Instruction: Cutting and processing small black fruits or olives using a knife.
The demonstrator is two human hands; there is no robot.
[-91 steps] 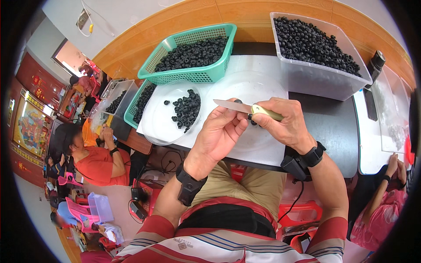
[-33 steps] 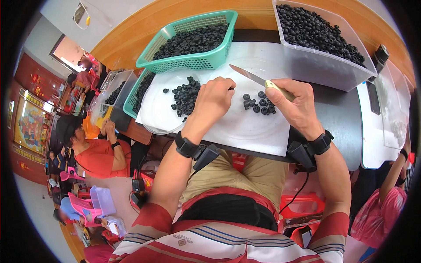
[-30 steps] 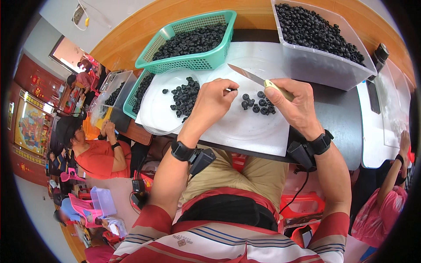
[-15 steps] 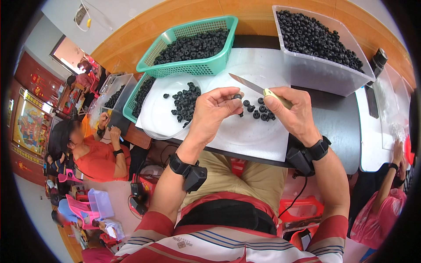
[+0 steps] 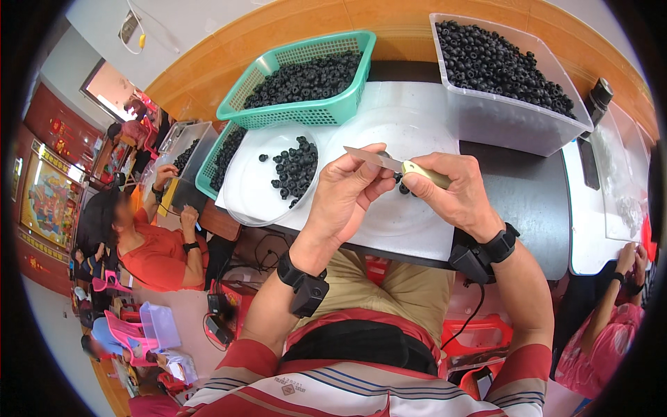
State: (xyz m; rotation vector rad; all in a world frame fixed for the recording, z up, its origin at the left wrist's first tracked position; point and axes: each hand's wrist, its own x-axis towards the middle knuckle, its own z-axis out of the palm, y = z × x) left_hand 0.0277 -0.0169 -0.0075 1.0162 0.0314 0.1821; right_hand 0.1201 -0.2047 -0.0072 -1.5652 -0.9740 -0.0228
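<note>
My right hand (image 5: 455, 191) is closed round the pale yellow-green handle of a knife (image 5: 397, 165), its blade pointing left. My left hand (image 5: 351, 191) pinches a small black rubber part (image 5: 383, 154), mostly hidden behind the blade and fingers. The blade lies across the left fingertips, against that part. Just beyond my hands, a few loose black parts (image 5: 403, 187) show, largely covered by the right hand. To the left, a pile of similar black parts (image 5: 295, 167) rests in a clear round tray (image 5: 240, 201). Both hands are above a white board (image 5: 417, 236).
A green basket (image 5: 299, 115) and a clear bin (image 5: 514, 121), both filled with black parts, stand at the back. Another green basket (image 5: 208, 170) is at the left. A dark bottle (image 5: 599, 97) stands far right. Co-workers sit on both sides, one in an orange shirt (image 5: 163, 250).
The knife has moved left and down, its blade now across my left fingertips. My right hand has shifted left, covering most of the loose parts. The left co-worker's raised hand has moved up.
</note>
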